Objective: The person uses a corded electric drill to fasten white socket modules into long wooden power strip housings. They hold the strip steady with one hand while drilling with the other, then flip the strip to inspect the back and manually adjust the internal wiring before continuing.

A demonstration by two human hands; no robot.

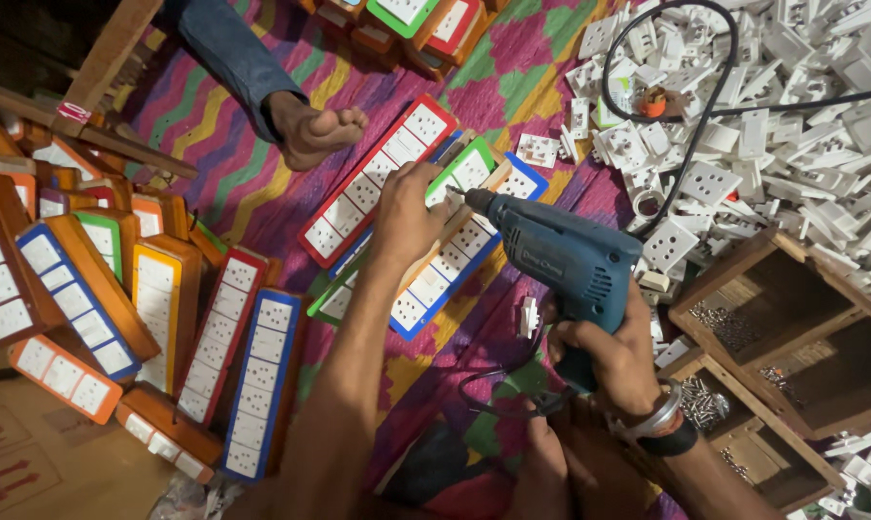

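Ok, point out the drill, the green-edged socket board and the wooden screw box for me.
drill (561, 258), head view, on the blue body.
green-edged socket board (474, 166), head view, on its white face near the top end.
wooden screw box (784, 252), head view, on its upper wooden rim.

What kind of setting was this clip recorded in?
Most likely a small floor-level workshop assembling electrical extension boards. The right hand holds a blue electric drill against a switch board steadied by the left hand, with finished boards stacked nearby and a heap of loose white sockets.
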